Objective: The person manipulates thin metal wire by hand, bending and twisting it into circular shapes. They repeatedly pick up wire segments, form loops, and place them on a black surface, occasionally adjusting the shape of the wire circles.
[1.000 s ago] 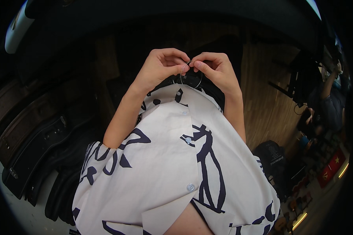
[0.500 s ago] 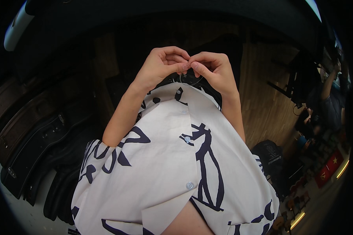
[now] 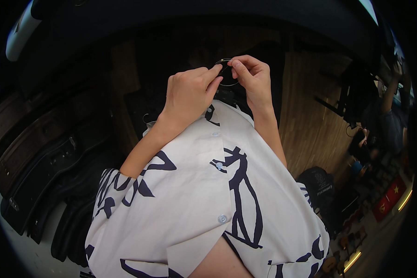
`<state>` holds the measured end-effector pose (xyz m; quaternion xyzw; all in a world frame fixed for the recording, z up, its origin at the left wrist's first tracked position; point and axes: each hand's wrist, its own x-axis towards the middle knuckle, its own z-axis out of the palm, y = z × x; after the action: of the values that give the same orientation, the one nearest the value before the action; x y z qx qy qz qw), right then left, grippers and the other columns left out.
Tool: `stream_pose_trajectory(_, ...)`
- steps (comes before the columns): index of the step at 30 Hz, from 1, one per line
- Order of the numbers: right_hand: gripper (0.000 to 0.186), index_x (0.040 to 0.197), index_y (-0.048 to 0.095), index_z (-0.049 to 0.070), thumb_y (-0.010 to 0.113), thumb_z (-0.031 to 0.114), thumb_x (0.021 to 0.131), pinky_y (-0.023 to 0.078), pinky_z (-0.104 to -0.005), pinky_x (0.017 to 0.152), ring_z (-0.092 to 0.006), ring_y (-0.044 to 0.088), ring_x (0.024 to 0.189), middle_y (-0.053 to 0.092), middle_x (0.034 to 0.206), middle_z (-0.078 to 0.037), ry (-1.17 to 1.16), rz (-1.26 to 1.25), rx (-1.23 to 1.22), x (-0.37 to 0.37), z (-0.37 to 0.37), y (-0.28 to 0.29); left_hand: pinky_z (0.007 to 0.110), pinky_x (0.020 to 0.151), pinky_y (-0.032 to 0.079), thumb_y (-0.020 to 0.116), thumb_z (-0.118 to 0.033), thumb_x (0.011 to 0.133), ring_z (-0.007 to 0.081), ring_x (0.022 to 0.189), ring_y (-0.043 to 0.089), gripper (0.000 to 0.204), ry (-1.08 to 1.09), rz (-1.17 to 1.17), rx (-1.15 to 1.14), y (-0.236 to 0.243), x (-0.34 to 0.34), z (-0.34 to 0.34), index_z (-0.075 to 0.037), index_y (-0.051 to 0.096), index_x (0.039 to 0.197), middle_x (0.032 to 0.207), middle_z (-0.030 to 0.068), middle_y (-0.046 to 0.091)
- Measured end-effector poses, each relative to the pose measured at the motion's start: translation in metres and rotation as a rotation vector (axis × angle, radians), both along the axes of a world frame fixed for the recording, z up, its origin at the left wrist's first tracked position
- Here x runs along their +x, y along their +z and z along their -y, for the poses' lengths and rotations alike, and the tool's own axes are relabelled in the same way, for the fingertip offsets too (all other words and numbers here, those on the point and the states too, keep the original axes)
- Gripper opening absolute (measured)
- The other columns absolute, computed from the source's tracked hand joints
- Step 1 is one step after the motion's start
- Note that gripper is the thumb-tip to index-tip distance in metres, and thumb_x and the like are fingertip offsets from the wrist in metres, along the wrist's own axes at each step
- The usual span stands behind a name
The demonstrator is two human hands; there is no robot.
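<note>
Dark instrument cases [image 3: 37, 171] lie stacked at the far left on the floor. Above the white shirt with dark blue markings [image 3: 204, 199], the left hand [image 3: 190, 92] is raised, its fingers [image 3: 214, 74] pressed together on the left side of a small dark ring [image 3: 228, 74]. The ring sits between both hands, held up in front of a dark wooden wall [image 3: 310, 120], resting on nothing. The right hand [image 3: 252, 78] pinches the ring's right side, thumb and forefinger closed on it. Farther right, another person [image 3: 389, 116] stands near cluttered shelves.
</note>
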<state>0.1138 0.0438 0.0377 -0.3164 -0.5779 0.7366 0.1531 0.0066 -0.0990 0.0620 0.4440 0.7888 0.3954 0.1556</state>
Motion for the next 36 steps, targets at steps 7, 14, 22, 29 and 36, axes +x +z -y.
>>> stream_pose_trajectory(7,0.011,0.093,0.074,-0.003,0.069,0.007,0.09,0.039,-0.0192,0.054,-0.0054,0.055,0.062,0.068,0.074,-0.004,-0.018,0.038,-0.088,0.008,-0.006,-0.003,0.026,0.048,0.038,0.074,-0.008,0.084,0.0126,0.05,0.051,0.009,-0.007,0.199,0.085,-0.011,0.001,-0.009,-0.002,0.074,0.09,0.065,0.0057,0.062)
stream_pose_trajectory(14,0.011,0.092,0.076,-0.002,0.07,0.006,0.088,0.038,-0.0194,0.05,-0.0049,0.054,0.058,0.07,0.073,-0.003,-0.045,0.036,0.094,0.006,-0.004,-0.004,0.023,0.048,0.033,0.074,-0.011,0.087,0.0061,0.052,0.047,0.012,0.04,0.432,0.127,-0.006,0.001,-0.011,0.001,0.072,0.087,0.062,0.0023,0.061)
stream_pose_trajectory(22,0.01,0.09,0.076,0.001,0.071,0.0,0.081,0.042,-0.0237,0.05,-0.0121,0.059,0.052,0.069,0.068,-0.008,-0.044,0.126,0.79,0.001,0.005,0.007,0.023,0.048,0.031,0.067,-0.015,0.091,0.0035,0.052,0.042,0.02,0.162,0.528,-0.021,-0.003,0.002,-0.013,0.003,0.07,0.082,0.055,-0.0021,0.051)
stream_pose_trajectory(29,0.008,0.086,0.076,0.003,0.073,0.001,0.079,0.047,-0.0284,0.05,-0.0226,0.064,0.054,0.07,0.07,-0.011,0.067,0.157,0.963,0.001,0.002,0.013,0.024,0.051,0.033,0.064,-0.015,0.091,0.0035,0.053,0.04,0.019,0.157,0.638,-0.19,-0.009,-0.01,-0.01,0.003,0.066,0.084,0.055,-0.0037,0.048)
stream_pose_trajectory(36,0.008,0.085,0.075,0.003,0.074,0.003,0.077,0.049,-0.0297,0.052,-0.0248,0.065,0.057,0.069,0.069,-0.011,0.2,0.164,1.037,0.003,0.001,0.009,0.028,0.051,0.039,0.063,-0.01,0.086,0.0106,0.051,0.047,0.014,0.12,0.372,-0.21,0.007,-0.007,-0.007,0.003,0.065,0.082,0.057,0.0036,0.052)
